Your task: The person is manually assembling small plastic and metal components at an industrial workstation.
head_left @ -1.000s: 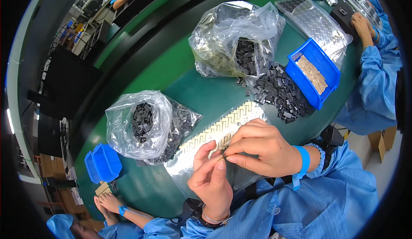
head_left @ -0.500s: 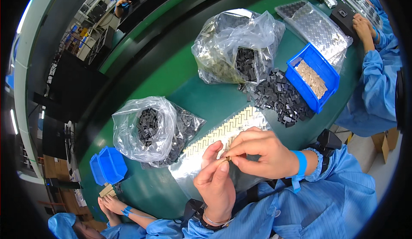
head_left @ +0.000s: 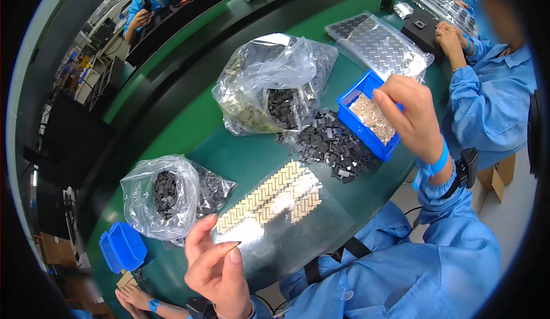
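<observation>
Between the thumb and forefinger of my left hand (head_left: 215, 267) is pinched a small thin dark piece (head_left: 235, 246) with a goldish edge. My right hand (head_left: 409, 115) is raised over the near side of a blue bin (head_left: 359, 123) of small flat tan pieces (head_left: 371, 116). Its fingers are curled in, and whatever is at the fingertips is hidden. In front of me lies a clear plastic sheet (head_left: 323, 227) bearing slanting rows of cream-coloured pieces (head_left: 260, 196). A heap of small black rectangular parts (head_left: 335, 147) lies left of the bin.
Two clear bags of black parts stand beyond the sheet, a large bag (head_left: 246, 89) and a smaller bag (head_left: 137, 196). A second blue bin (head_left: 123, 247) is at far left, near a co-worker's hands (head_left: 134, 297). Patterned trays (head_left: 381, 47) and another person's hands (head_left: 451, 39) are far right.
My right hand has left my left hand and moved up and right to the blue bin. My left hand still pinches the small piece. The whole view has shifted.
</observation>
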The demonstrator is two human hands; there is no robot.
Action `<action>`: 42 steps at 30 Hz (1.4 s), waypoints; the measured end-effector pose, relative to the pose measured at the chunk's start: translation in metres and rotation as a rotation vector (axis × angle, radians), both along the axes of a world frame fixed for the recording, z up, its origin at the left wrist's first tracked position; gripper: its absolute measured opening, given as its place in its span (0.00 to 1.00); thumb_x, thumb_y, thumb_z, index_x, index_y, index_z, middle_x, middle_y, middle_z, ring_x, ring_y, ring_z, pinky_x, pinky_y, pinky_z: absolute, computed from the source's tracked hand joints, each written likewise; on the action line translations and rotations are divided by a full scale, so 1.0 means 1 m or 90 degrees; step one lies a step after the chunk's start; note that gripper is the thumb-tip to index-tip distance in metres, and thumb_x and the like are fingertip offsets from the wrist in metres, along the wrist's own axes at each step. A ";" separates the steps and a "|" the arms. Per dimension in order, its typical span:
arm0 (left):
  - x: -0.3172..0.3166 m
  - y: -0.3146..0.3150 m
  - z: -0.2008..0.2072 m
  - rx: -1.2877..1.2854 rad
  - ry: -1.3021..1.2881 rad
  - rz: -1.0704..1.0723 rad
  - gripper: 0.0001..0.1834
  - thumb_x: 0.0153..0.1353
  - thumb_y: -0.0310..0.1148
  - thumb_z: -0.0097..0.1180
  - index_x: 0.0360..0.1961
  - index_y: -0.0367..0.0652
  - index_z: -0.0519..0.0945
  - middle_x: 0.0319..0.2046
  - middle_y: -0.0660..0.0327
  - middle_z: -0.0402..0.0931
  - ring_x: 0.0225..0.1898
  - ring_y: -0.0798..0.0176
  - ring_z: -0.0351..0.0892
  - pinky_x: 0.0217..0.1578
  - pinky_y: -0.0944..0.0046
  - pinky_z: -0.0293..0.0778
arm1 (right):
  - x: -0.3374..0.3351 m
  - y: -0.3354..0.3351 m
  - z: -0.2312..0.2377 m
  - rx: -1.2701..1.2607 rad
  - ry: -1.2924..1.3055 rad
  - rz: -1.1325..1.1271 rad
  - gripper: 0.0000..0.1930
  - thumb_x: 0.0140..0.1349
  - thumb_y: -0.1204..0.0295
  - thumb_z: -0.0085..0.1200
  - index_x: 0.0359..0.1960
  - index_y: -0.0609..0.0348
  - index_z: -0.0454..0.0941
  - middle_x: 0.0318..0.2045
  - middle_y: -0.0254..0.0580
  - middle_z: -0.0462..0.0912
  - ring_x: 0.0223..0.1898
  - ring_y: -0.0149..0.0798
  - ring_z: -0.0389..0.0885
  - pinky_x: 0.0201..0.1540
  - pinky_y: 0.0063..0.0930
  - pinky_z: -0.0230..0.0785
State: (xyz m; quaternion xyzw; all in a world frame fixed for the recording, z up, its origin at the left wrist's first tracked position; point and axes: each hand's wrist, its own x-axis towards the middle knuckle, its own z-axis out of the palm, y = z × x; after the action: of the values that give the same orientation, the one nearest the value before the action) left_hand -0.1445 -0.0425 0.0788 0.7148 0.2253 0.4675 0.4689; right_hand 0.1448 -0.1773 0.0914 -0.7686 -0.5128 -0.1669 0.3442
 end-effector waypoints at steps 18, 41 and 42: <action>0.019 -0.006 -0.007 0.887 0.221 0.044 0.06 0.43 0.34 0.57 0.26 0.56 0.82 0.28 0.73 0.71 0.37 0.71 0.69 0.55 0.45 0.50 | -0.095 0.030 -0.038 0.013 0.809 0.604 0.07 0.57 0.71 0.54 0.31 0.62 0.76 0.29 0.34 0.75 0.32 0.27 0.70 0.36 0.24 0.64; 0.139 0.055 -0.073 0.345 0.495 -0.117 0.12 0.47 0.34 0.61 0.30 0.36 0.80 0.29 0.51 0.76 0.33 0.48 0.76 0.36 0.56 0.72 | -0.056 0.019 -0.042 0.225 0.518 0.230 0.03 0.53 0.77 0.54 0.27 0.64 0.75 0.28 0.40 0.76 0.32 0.33 0.73 0.35 0.24 0.64; 0.139 0.053 -0.073 0.335 0.500 -0.118 0.12 0.47 0.34 0.60 0.29 0.37 0.80 0.28 0.51 0.76 0.33 0.48 0.75 0.35 0.56 0.72 | -0.057 0.018 -0.043 0.210 0.523 0.222 0.03 0.53 0.77 0.54 0.27 0.64 0.75 0.28 0.40 0.76 0.32 0.33 0.74 0.35 0.24 0.64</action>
State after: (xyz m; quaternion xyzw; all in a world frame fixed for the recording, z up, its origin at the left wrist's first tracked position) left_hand -0.0056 0.0108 0.0058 0.9487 0.1947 0.1598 0.1910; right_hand 0.0879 -0.1597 0.0485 -0.6089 -0.4222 0.1316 0.6586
